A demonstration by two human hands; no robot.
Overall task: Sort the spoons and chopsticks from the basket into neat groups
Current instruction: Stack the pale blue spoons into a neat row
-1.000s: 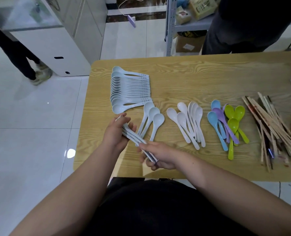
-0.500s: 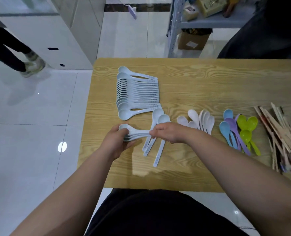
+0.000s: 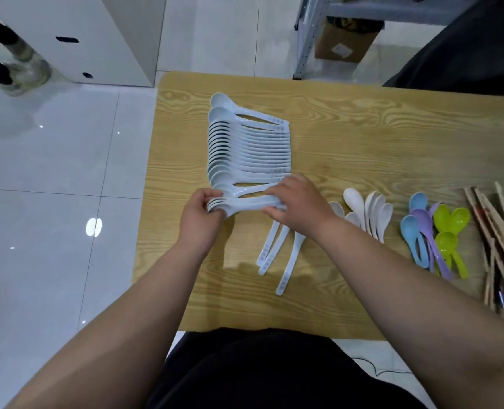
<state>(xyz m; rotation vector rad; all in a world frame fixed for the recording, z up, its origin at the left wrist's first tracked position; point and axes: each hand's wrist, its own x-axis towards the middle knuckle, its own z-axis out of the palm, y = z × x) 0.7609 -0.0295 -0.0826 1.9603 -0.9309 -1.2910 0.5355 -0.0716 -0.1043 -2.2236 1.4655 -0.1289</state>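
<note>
Spoon stack (image 3: 242, 203) moved up to row (image 3: 250, 149)
Left hand (image 3: 199, 222) and right hand (image 3: 296, 206) grip its ends, at the row's 6 o'clock edge.

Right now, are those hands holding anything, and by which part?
Yes: a small stack of pale blue spoons, held at both ends. The left hand grips the bowl end, and the right hand pinches the handle end.

The only camera sits on the person's head, looking forward and steeply down from close above the left hand (image 3: 199, 221) and right hand (image 3: 297, 206), which meet mid-frame on a stack of spoons (image 3: 245, 203), with the table (image 3: 363, 137) spreading beyond and right of them and the floor (image 3: 53, 172) to their left.
</note>
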